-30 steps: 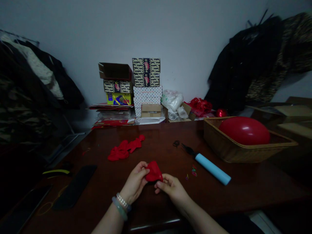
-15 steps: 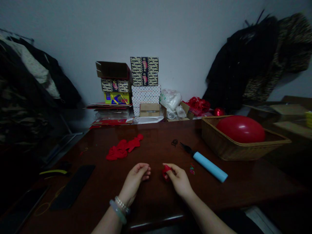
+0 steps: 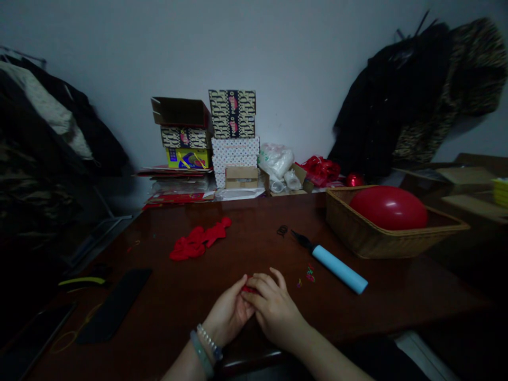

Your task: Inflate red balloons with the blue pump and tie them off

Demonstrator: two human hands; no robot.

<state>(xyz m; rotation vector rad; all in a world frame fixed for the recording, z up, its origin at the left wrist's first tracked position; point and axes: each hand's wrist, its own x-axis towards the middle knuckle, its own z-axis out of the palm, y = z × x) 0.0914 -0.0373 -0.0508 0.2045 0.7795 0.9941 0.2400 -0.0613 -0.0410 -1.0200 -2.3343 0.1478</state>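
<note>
Small red balloon (image 3: 249, 289): limp and uninflated, lower centre of the frame; only a sliver shows between the two hands, so its full shape cannot be made out; it is held just above the table top, and any contact with the wood cannot be told.

Left hand (image 3: 228, 312): palm turned inward, fingers curled narrowly up around the balloon; fingertips partly hidden behind the other hand. Right hand (image 3: 275, 309): comes in from the lower right, back of the hand upward, fingers (image 3: 264, 283) closed over the balloon and lying against the left hand; index and middle fingers slightly spread. Both forearms rise from the bottom edge; pearl bracelet (image 3: 209, 342) and pale green bangle (image 3: 201, 353) sit on the left wrist.

Dark wooden table (image 3: 166, 312): pile of red balloons (image 3: 190, 243) left of centre; blue hand pump (image 3: 339, 269) right of the hands, black nozzle pointing upper left; small colored rubber bands (image 3: 309, 274) just beside it; wicker basket (image 3: 369, 238) at right holding a large inflated red balloon (image 3: 389, 208); stacked boxes (image 3: 234, 114) at upper centre.
</note>
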